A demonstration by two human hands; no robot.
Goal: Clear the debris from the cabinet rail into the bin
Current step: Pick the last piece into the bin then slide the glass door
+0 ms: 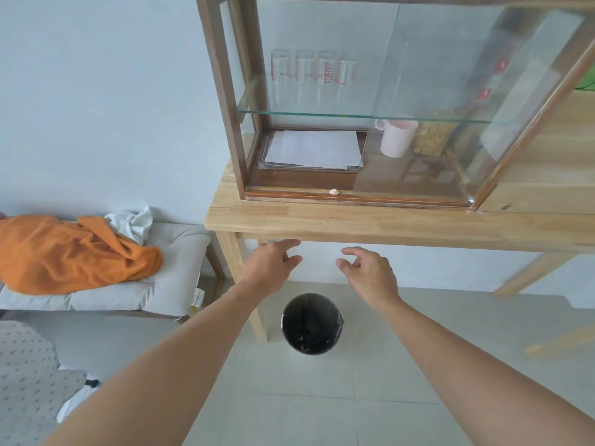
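A small pale crumb of debris lies on the cabinet rail, the dark wooden bottom track of a glass-fronted cabinet standing on a light wooden table. The sliding glass door is pushed to the right, so the left half is open. A black bin stands on the floor under the table's front edge, with bits of debris inside. My left hand and my right hand hover below the table edge, above the bin, both empty with fingers apart.
Inside the cabinet are a stack of white papers, a pink mug, a jar of snacks and several glasses on a glass shelf. A bench with a grey cushion and orange cloth stands to the left.
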